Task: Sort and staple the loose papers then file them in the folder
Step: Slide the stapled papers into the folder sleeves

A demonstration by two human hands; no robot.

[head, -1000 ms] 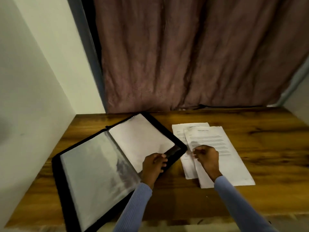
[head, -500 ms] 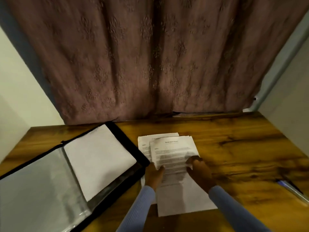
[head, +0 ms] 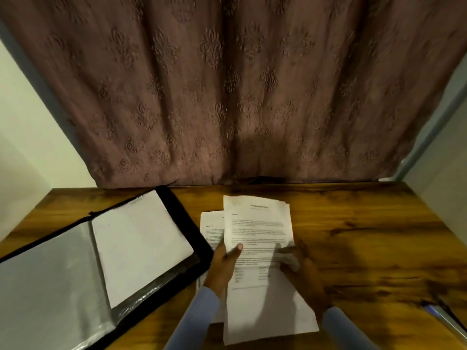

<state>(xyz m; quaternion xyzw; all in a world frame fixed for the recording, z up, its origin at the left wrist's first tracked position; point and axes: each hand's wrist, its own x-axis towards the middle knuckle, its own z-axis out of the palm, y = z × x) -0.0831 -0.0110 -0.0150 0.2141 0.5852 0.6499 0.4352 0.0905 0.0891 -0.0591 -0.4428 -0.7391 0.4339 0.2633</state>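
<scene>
Holding a printed sheet (head: 260, 238) from both sides, the person has the left hand (head: 223, 263) at its left edge, thumb lying on the printed face and the fingers hidden behind the paper, so that hand pinches the sheet. The right hand (head: 300, 269) is at the sheet's right edge; it is blurred, and whether its fingers close on the paper or only rest against it cannot be told. The sheet's far end is lifted and curls toward the curtain (head: 240, 92), while its near end reaches the table (head: 366, 236) edge between the two blue sleeves. A second printed sheet (head: 211, 228) lies flat on the table under it, showing at the left, partly covered by the left hand. Just left of the papers, the black folder (head: 187, 223) lies open on the table, with a white page (head: 141, 243) in the right-hand sleeve and a shiny plastic sleeve (head: 48, 281) on the left. Near the table's right front corner a slim, pen-like object (head: 439, 314) lies, too blurred to identify.
</scene>
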